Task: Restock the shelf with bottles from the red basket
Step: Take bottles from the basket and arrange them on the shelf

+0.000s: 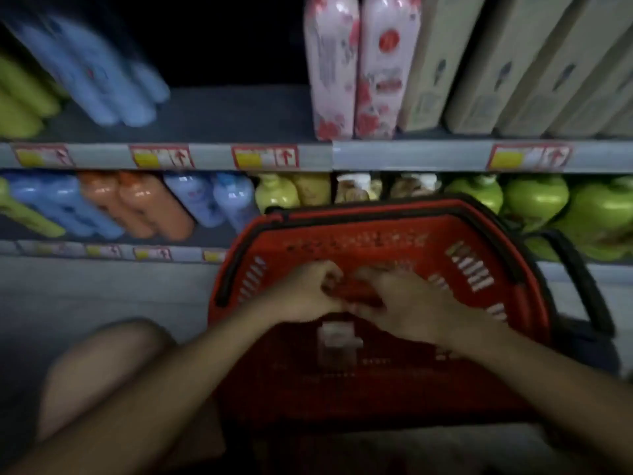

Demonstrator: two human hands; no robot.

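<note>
A bare knee (102,365) sits lowest at the left, with both forearms reaching forward over it into the red basket (342,389). The basket is moulded plastic, its walls pierced with slots and small holes, its rim rounded, with black handles folded down along the edges. It stands on the floor in front of the lower shelf.

Inside it, the left hand (305,296) and right hand (407,303) meet, fingers curled round a small red item (356,291); blur hides its shape, so whether it is a bottle is unclear.

Beyond the basket, the lower shelf carries glossy blue, orange (144,207), yellow and rounded green bottles (537,200). Its edge strip holds yellow-and-red price tags.

On the upper shelf (222,111), a grey flat board, two tall pink bottles (356,66) with red flower print stand upright beside a row of beige cartons (496,63). To their left lies a bare gap, then tilted pale blue bottles (99,70) and green ones at the far left.
</note>
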